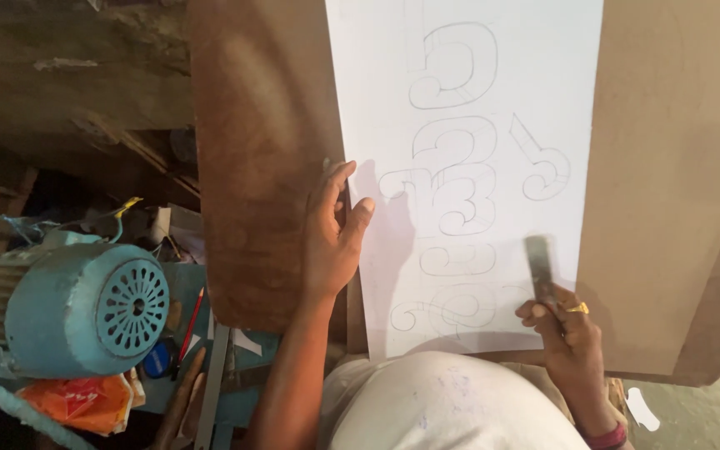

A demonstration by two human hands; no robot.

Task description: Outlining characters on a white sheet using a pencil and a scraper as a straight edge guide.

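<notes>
While left hand pins white sheet flat on board — right hand grips blurred tool; keep strokes on pencilled outlines.

- Warm, dim indoor light; the white paper sheet is the brightest area.
- The left hand casts a soft shadow rightward onto the paper.
- The tool in the right hand is motion-blurred.
- The upper left corner is murky.
</notes>
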